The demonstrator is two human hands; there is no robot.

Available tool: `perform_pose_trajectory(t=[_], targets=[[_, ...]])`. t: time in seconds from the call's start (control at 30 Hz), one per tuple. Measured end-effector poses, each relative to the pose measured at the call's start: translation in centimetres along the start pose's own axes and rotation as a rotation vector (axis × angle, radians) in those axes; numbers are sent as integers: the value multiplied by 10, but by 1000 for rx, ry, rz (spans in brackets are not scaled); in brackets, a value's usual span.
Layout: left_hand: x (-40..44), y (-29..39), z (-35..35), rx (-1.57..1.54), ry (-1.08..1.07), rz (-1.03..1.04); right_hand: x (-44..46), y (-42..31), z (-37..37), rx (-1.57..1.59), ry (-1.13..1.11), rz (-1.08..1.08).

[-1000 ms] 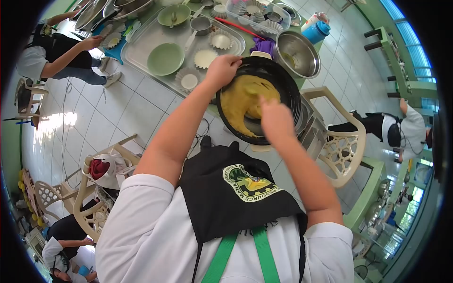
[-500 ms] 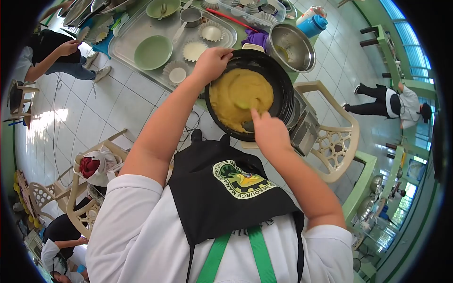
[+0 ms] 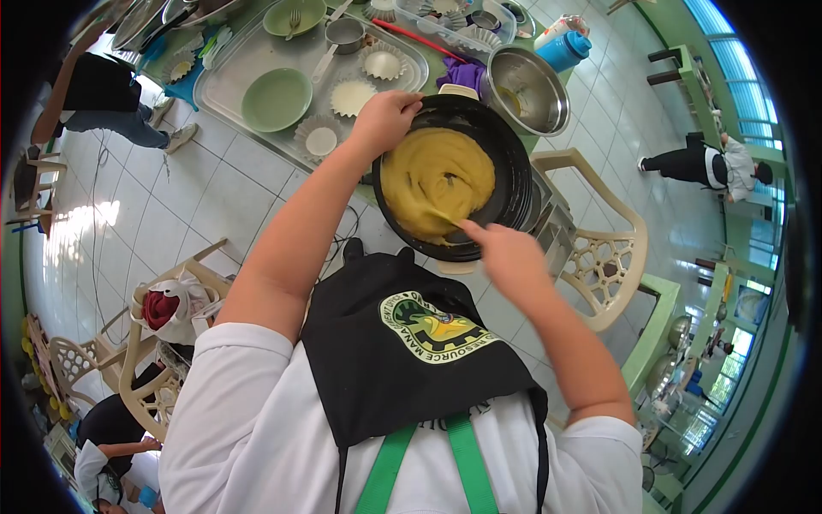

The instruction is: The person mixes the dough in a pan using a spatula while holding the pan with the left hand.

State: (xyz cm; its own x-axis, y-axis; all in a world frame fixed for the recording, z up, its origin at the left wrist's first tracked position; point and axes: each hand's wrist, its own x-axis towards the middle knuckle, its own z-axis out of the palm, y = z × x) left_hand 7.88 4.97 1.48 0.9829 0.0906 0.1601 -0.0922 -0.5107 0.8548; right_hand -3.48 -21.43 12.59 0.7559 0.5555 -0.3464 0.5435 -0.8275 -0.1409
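Note:
A round black pan with cream handles is tilted at the table's edge, a thick yellow mixture swirled inside it. My left hand is closed on the pan's upper left rim. In my right hand, low over the near side of the pan, is a yellow-green spatula whose end lies in the mixture. A steel bowl stands just beyond the pan, beside a purple cloth.
Left of the pan, a metal tray holds a green bowl, a measuring cup and fluted molds. A blue bottle stands at the back right. Plastic chairs flank me. Other people are farther off.
My right hand has circled with the spatula and now sits lower in the pan. The mixture's swirl has changed shape. The person at the right has shifted.

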Motion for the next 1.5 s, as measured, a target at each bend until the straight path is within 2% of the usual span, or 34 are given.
perform_pose_trajectory(t=[0.07,0.13,0.2,0.23,0.33,0.43,0.5,0.53,0.6,0.63,0.67,0.73,0.77,0.83,0.93,1.1,1.2,1.27,1.3,1.33,1.4,1.47,1.5], targets=[[3,-1,0,-23,-12,-18,-8,18,-38,44,-26,88],[1,-1,-2,-44,-29,-47,7,27,-63,107,-38,305],[3,1,-5,-157,-87,-147,34,56,-55,67,125,248],[3,0,-4,-154,-85,-147,53,60,-54,16,93,305],[5,-6,-1,-178,-62,-122,108,66,-39,-1,114,271],[3,-7,1,-227,-47,-171,137,51,-25,-7,89,190],[4,-6,-1,-280,-32,-191,142,43,-5,-66,219,-241],[5,-6,-1,-223,-22,-156,138,31,-11,-62,219,-244],[6,-7,-3,-157,-23,-118,116,11,-26,-241,42,-402],[6,-5,-4,-97,-24,-78,105,15,-27,-277,68,-509],[6,-4,-5,-93,-20,-76,93,21,-33,-278,73,-512],[5,0,-7,1,-31,-50,75,36,-54,-333,-121,-554],[6,1,-8,4,-31,-49,70,46,-66,-331,-118,-554],[6,0,-8,47,-44,-26,66,61,-89,-377,-62,-329],[5,-1,-7,83,-19,19,89,76,-93,-268,-44,-20],[5,2,-7,85,-24,-5,139,64,-41,-131,101,106],[3,-2,-6,85,-29,8,145,28,-24,-22,98,-68],[5,-1,-7,115,-28,11,131,17,-26,-116,-23,-224],[4,-2,-7,114,-25,12,122,22,-20,-143,24,-353],[4,-3,-7,100,-23,10,110,27,-25,-147,27,-355],[6,-3,-7,85,-16,9,92,37,-44,-324,-83,-587],[4,-1,-7,85,-23,-1,92,37,-69,-578,-39,-608],[3,-2,-7,81,-23,-8,100,42,-72,-560,172,-683]])
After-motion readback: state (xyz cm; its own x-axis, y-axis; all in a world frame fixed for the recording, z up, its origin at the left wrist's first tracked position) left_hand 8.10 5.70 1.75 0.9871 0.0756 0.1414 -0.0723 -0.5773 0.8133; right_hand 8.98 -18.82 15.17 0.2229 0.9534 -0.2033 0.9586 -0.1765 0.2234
